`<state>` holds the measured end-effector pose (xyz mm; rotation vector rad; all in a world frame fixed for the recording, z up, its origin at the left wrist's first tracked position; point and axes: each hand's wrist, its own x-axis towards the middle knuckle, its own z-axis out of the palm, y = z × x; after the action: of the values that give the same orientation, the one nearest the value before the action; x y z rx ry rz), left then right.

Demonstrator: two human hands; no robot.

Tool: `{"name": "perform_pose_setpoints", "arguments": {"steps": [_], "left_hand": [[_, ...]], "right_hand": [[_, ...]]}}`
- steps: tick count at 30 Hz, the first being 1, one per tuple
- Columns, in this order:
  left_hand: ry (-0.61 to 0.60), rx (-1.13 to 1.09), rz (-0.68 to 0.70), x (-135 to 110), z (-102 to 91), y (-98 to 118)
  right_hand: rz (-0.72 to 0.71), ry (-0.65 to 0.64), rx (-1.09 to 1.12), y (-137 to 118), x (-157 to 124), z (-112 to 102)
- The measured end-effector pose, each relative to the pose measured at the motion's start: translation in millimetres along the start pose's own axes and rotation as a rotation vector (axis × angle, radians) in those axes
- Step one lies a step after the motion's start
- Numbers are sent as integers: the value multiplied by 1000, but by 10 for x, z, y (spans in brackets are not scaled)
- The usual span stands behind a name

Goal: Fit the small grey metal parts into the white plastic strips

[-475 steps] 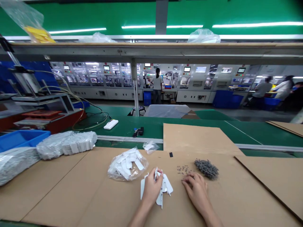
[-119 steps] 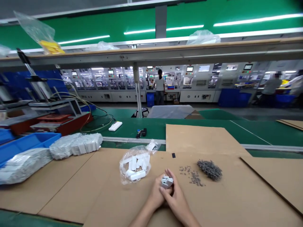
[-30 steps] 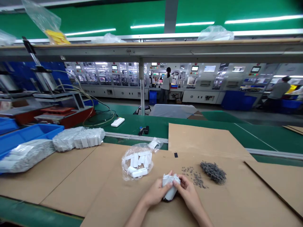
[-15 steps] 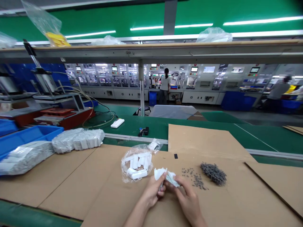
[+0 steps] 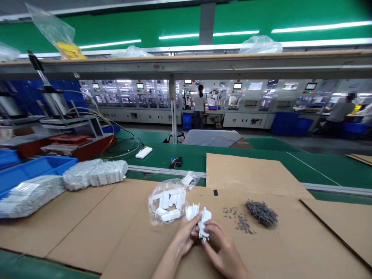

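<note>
My left hand (image 5: 185, 235) is closed around a few thin white plastic pieces (image 5: 192, 211), which stick up past the thumb. Beside it, my right hand (image 5: 220, 247) grips another white plastic piece (image 5: 205, 220) by its edge, thumb below and fingers on the side. The two groups of pieces sit close together above the cardboard, and their lower ends are partly hidden by my fingers. Just beyond my left hand lies a clear plastic bag (image 5: 153, 211) holding several white oblong parts (image 5: 171, 215). To the right are small grey parts, some scattered (image 5: 243, 223) and some in a heap (image 5: 262, 213).
Cardboard sheets (image 5: 95, 217) cover the bench. Bundles of white pieces (image 5: 107, 173) and blue bins (image 5: 55, 164) stand at left, near a press (image 5: 62, 116). A small black piece (image 5: 215, 192), a white device (image 5: 143, 152) and black items (image 5: 176, 162) lie farther back. Two people work beyond.
The white piece in my right hand has turned from slanting sideways to nearly upright. My right hand has shifted slightly down and left.
</note>
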<state>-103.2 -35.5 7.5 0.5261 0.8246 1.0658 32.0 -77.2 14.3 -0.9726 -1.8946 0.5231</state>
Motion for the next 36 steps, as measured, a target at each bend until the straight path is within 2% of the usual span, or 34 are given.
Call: {"name": "perform_pose_setpoints", "arguments": {"steps": [3,6,9,12,14,16,20,23,27,30,32,36], "left_hand": [[-50,-117,-88,0,5,-27],[-48,-258,-143,13,-9,-10],[-58,-357,-160,12,-30,33],[-64,-351,-182,-10,-23,38],[-68,-299,-135,-23,8,13],[-65,-178,-18,-25,54,-26],[41,148,237,7,141,-106],[89,342,274,19,175,-147],[-15,460,309,-35,208,-169],[-126,490,314,-73,217,-174],[-151,520,309,-66,194,-176],[-7,591,368,6,69,-181]], "right_hand": [[0,19,23,48,-6,41],[32,35,140,75,-12,49],[114,121,342,59,-10,26],[234,191,518,54,4,21],[310,250,626,77,21,49],[375,331,716,107,48,97],[497,443,924,104,118,185],[574,461,1136,51,151,209],[634,475,1302,32,146,198],[637,467,1340,96,136,165],[643,537,1334,156,132,126],[594,711,1132,195,97,48]]}}
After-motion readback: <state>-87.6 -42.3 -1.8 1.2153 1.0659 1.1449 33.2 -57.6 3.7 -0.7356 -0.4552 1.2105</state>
